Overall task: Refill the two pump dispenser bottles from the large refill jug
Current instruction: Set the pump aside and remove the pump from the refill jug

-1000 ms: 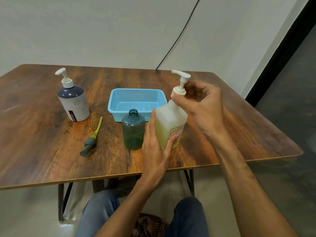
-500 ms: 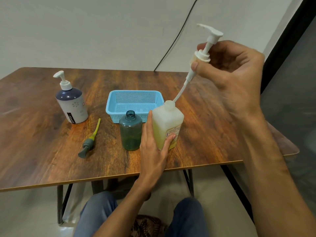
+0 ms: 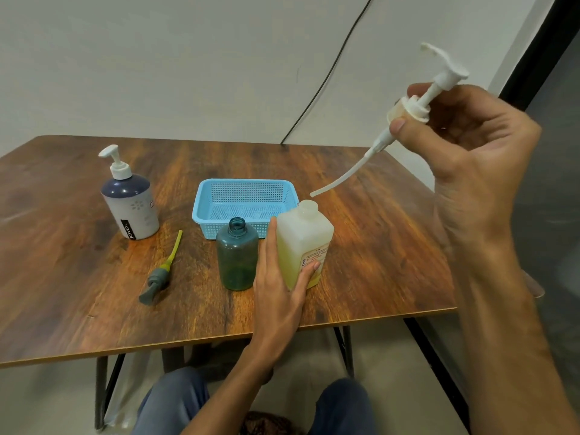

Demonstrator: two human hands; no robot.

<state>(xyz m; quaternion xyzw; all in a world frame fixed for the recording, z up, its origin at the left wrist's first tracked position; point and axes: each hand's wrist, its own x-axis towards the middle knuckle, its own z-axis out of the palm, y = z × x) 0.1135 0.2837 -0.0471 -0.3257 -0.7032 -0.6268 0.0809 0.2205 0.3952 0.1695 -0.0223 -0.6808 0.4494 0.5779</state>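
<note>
The right hand has lifted the white pump clear of the yellowish bottle, fingers pinching its collar; the left hand clasps the bottle, its neck now seemingly open for refilling

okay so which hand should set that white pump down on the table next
The right hand. It already grips the white pump by its collar, with the tube clear of the yellow bottle, and bare table lies below it. The left hand is busy steadying that bottle.
</note>
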